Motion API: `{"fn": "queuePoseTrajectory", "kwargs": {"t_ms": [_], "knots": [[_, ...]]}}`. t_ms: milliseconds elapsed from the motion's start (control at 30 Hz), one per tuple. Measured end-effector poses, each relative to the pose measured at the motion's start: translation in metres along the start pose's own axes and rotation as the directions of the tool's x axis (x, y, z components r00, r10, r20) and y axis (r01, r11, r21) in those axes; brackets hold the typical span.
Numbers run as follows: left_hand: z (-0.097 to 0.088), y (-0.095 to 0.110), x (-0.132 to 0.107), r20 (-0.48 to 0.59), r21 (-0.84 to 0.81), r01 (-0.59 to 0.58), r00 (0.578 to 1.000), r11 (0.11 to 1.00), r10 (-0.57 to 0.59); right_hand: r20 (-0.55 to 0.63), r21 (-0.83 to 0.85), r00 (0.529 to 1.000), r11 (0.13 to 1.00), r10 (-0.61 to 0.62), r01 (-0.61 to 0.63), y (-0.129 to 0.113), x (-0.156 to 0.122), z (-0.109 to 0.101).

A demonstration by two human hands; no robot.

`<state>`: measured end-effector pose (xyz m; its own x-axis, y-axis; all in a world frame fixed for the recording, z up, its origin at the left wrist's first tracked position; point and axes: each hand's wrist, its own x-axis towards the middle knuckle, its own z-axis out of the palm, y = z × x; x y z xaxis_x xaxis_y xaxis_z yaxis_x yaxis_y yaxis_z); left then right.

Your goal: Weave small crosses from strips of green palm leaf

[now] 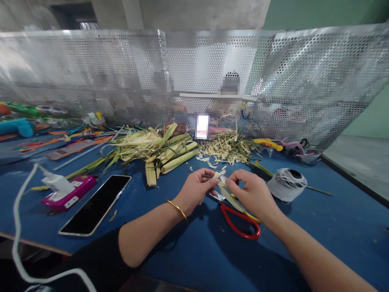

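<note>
Head view: the left hand [196,188] pinches a thin, pale strip of dry plant husk [218,175], the right hand [253,190] apparently gripping it too, its hold partly hidden. The strip's up above red-handled metal scissors [223,210] on the blue-topped bench [334,235]; a round white thread spool [287,185] sits nearer the right edge.

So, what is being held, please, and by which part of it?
Pale, flat plant strips, pinched near where they cross by the left hand and right hand.
</note>
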<state>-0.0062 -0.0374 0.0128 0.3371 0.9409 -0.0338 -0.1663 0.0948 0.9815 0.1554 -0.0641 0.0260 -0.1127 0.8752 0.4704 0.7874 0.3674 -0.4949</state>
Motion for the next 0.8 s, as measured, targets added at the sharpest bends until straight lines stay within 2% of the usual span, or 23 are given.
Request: {"fn": "queuePoseTrajectory", "kwargs": {"t_ms": [167, 433, 800], "knots": [[0.0001, 0.0014, -0.0019, -0.002, 0.055, -0.038, 0.999, 0.998, 0.039, -0.012, -0.090, 0.995, 0.991, -0.096, 0.094, 0.0019, 0.0006, -0.0002], [-0.0012, 0.0000, -0.0014, 0.038, 0.115, -0.032, 0.999, 0.993, 0.028, -0.042, -0.215, 0.968, 0.948, -0.248, 0.233, 0.0046, -0.0006, 0.0043], [-0.0013, 0.0020, -0.0033, 0.053, 0.088, -0.018, 0.999, 0.996, 0.014, -0.027, -0.126, 0.983, 0.977, -0.179, 0.174, 0.0012, -0.0007, 0.0049]]}}
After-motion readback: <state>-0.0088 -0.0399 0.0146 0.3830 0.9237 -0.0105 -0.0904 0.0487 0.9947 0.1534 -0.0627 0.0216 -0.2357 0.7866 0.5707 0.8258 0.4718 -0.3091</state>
